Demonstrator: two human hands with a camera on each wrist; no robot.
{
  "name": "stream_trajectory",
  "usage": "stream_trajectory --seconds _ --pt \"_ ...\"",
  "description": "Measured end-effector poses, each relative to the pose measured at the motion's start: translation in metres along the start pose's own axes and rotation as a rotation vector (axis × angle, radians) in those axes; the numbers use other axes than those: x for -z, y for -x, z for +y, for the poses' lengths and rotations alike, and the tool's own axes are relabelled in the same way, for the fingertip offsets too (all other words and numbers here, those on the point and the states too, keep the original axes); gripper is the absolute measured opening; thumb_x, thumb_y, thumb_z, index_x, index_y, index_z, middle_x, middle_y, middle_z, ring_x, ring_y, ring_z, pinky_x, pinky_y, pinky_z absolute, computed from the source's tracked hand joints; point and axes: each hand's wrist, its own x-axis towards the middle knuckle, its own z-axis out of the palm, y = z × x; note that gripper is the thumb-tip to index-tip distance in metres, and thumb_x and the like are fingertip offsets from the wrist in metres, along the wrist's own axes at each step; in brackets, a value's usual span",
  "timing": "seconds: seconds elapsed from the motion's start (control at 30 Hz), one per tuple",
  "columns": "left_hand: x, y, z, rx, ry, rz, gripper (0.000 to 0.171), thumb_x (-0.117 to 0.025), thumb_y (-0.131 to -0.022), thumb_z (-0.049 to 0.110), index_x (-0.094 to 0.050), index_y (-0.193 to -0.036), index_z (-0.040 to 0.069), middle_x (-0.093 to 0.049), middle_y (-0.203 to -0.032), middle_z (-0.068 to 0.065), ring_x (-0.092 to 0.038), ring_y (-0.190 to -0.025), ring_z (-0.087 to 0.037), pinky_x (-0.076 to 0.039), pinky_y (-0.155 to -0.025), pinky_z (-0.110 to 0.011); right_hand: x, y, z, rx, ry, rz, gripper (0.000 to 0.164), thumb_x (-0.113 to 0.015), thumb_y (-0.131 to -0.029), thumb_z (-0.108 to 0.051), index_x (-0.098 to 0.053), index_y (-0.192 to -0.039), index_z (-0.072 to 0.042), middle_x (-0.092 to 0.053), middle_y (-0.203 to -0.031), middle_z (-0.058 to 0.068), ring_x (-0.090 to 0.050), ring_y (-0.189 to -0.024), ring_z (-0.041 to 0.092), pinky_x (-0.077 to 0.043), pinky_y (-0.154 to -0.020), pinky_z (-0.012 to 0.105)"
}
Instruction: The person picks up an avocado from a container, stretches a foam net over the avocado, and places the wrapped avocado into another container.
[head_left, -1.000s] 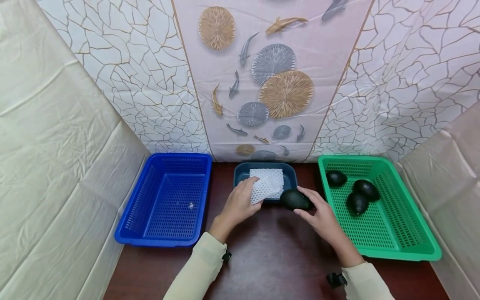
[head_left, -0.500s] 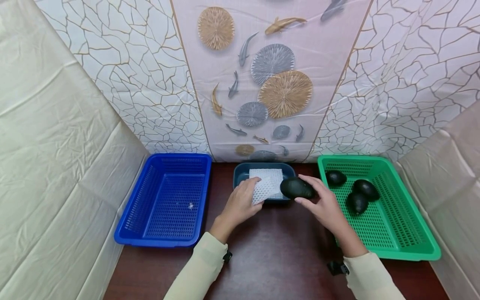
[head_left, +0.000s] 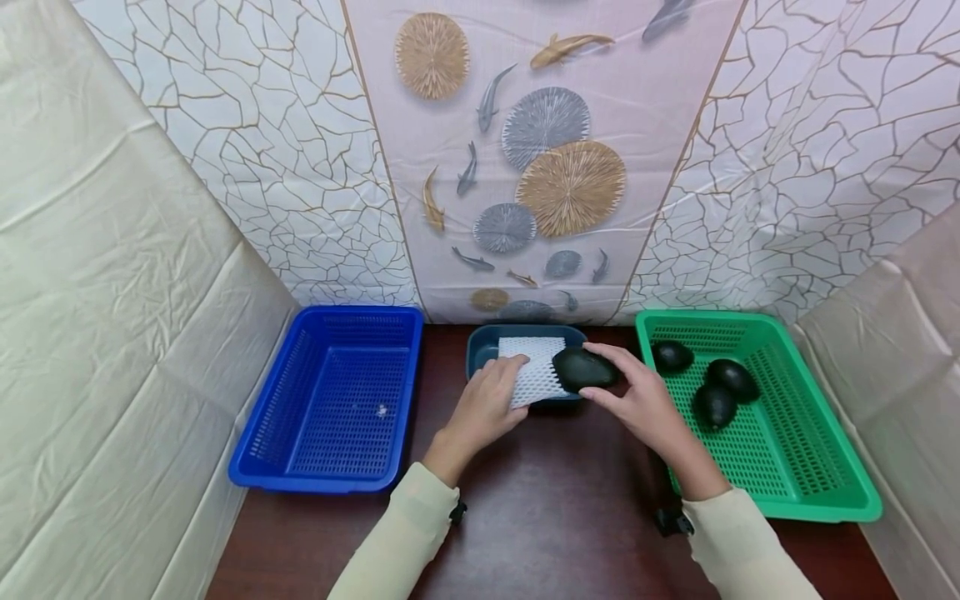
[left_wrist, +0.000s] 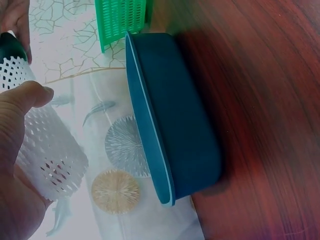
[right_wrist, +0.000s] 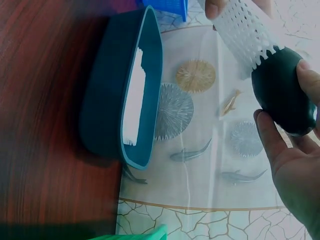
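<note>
One avocado (head_left: 585, 369), gripped by the right hand (head_left: 643, 404), has entered the net (head_left: 534, 385) the left hand (head_left: 483, 408) holds

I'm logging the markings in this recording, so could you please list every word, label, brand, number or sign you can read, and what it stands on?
None: no readable text shows in any view.
The dark fruit, white foam net, blue basket and green basket show no lettering.
The backdrop shows only printed pictures and patterns.
The blue basket's pale spot is too small to make out.
</note>
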Motion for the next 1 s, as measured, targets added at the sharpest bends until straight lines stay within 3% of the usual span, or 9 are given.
stream_trajectory --seconds 0.23,0.43,0.63,0.77,0.9,1.0 --pt "0.001 -0.002 0.004 0.009 -0.002 -0.007 0.073 -0.085 -0.084 0.028 -0.047 -0.144 0.010 -0.064 -0.136 -0.008 -0.061 -0.116 -0.023 -0.052 -0.100 -0.040 -0.003 -0.001 -0.003 0.008 0.003 -0.028 0.065 -0.086 -0.084 -0.019 -0.060 -0.144 -0.019 -0.062 -0.142 0.007 -0.060 -0.125 0.023 -0.038 -0.095 0.005" --pt "0.000 -0.001 0.005 -0.019 0.016 0.033 0.072 -0.086 -0.082 0.025 -0.049 -0.142 0.010 -0.065 -0.132 -0.008 -0.062 -0.112 -0.023 -0.052 -0.099 -0.040 -0.005 0.000 -0.002 0.010 0.011 -0.035 0.063 -0.085 -0.086 -0.018 -0.061 -0.144 -0.015 -0.060 -0.135 0.011 -0.061 -0.121 0.026 -0.039 -0.092 0.004" --pt "-0.003 0.000 0.005 -0.041 0.039 0.054 0.071 -0.086 -0.081 0.024 -0.050 -0.141 0.010 -0.065 -0.130 -0.007 -0.062 -0.112 -0.023 -0.051 -0.100 -0.039 -0.008 0.000 -0.002 0.011 -0.020 -0.057 0.060 -0.084 -0.086 -0.015 -0.063 -0.143 -0.013 -0.061 -0.133 0.010 -0.063 -0.116 0.024 -0.050 -0.087 0.010" --pt "-0.004 0.000 0.005 -0.048 0.037 0.052 0.072 -0.088 -0.080 0.023 -0.050 -0.140 0.010 -0.065 -0.128 -0.006 -0.062 -0.112 -0.022 -0.050 -0.102 -0.038 -0.010 -0.001 -0.002 0.022 -0.046 -0.062 0.059 -0.086 -0.083 -0.012 -0.066 -0.138 -0.013 -0.065 -0.132 0.011 -0.065 -0.116 0.027 -0.058 -0.087 0.023" --pt "-0.004 0.001 0.007 -0.053 0.036 0.047 0.072 -0.088 -0.080 0.023 -0.050 -0.140 0.010 -0.065 -0.127 -0.007 -0.061 -0.113 -0.022 -0.049 -0.104 -0.038 -0.011 -0.001 -0.003 0.009 0.002 -0.061 0.057 -0.088 -0.081 -0.013 -0.068 -0.135 -0.013 -0.067 -0.131 0.009 -0.067 -0.115 0.025 -0.060 -0.085 0.034" --pt "-0.004 0.001 0.008 -0.058 0.042 0.047 0.072 -0.088 -0.080 0.023 -0.050 -0.140 0.009 -0.065 -0.126 -0.008 -0.062 -0.115 -0.022 -0.048 -0.108 -0.040 -0.011 -0.001 -0.005 -0.031 -0.006 -0.075 0.056 -0.088 -0.081 -0.015 -0.069 -0.133 -0.014 -0.068 -0.130 0.007 -0.069 -0.112 0.023 -0.060 -0.085 0.034"
